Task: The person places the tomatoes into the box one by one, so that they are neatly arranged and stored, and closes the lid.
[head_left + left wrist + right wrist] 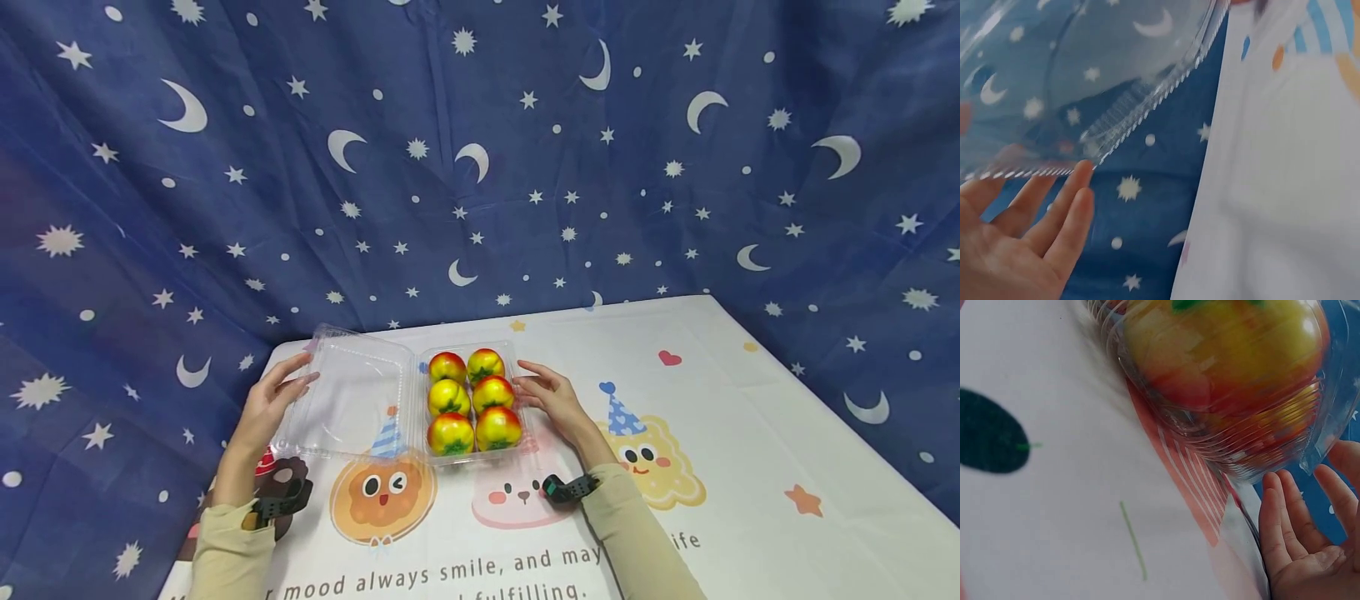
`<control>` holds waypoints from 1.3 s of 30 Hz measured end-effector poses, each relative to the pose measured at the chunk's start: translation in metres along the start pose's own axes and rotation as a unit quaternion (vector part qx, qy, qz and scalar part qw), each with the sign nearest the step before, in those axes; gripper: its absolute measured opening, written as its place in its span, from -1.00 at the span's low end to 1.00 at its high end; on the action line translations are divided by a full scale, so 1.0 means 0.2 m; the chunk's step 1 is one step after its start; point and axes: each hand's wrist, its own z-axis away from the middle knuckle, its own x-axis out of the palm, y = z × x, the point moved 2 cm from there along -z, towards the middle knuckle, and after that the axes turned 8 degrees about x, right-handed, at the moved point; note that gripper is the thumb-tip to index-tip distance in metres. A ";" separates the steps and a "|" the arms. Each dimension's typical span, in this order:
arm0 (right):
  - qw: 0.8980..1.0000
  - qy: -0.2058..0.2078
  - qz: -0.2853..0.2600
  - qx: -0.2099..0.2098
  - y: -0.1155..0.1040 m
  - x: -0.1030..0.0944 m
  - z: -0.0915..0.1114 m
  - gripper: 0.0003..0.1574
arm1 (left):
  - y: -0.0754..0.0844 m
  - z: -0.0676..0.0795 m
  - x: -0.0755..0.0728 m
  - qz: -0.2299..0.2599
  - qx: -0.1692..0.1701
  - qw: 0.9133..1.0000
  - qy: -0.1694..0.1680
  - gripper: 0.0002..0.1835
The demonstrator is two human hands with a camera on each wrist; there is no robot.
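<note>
The left hand (270,398) is held with fingers straight, clasping nothing, fingertips at the outer edge of the clear lid (352,393). Six red-yellow fruits (492,393) are seated in the adjoining tray (480,457), its right wall bordered by the right hand (557,404), fingers extended, nothing gripped.

The right hand (1313,544) has its fingers loosely extended, tips right by the ribbed edge of a clear plastic container (1254,467); I can't tell if they touch. Glossy inside sits a red-and-yellow fruit (1229,356), and the white surface (1072,512) shows a striped coral patch (1179,472).
</note>
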 end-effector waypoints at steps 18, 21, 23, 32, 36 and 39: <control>1.000 0.002 0.001 0.003 0.00 0.00 0.00 -0.41 | 0.11 -0.10 0.22 0.208 0.024 0.967 0.143 -0.50; 1.000 0.000 0.003 0.006 0.00 0.00 0.00 -0.39 | 0.13 -0.10 0.25 0.213 0.025 0.967 0.139 -0.53; 1.000 -0.001 0.006 0.004 0.00 0.00 0.00 -0.37 | 0.13 -0.10 0.26 0.219 0.024 0.966 0.132 -0.55; 1.000 -0.011 -0.008 -0.005 0.00 0.00 0.01 -0.38 | 0.14 -0.11 0.33 0.204 0.037 0.975 0.079 -0.49; 1.000 -0.008 -0.010 -0.006 0.00 0.00 0.01 -0.39 | 0.13 -0.12 0.35 0.200 0.047 0.976 0.069 -0.52; 1.000 -0.002 -0.011 -0.006 0.00 0.00 0.01 -0.40 | 0.13 -0.12 0.37 0.198 0.046 0.977 0.065 -0.54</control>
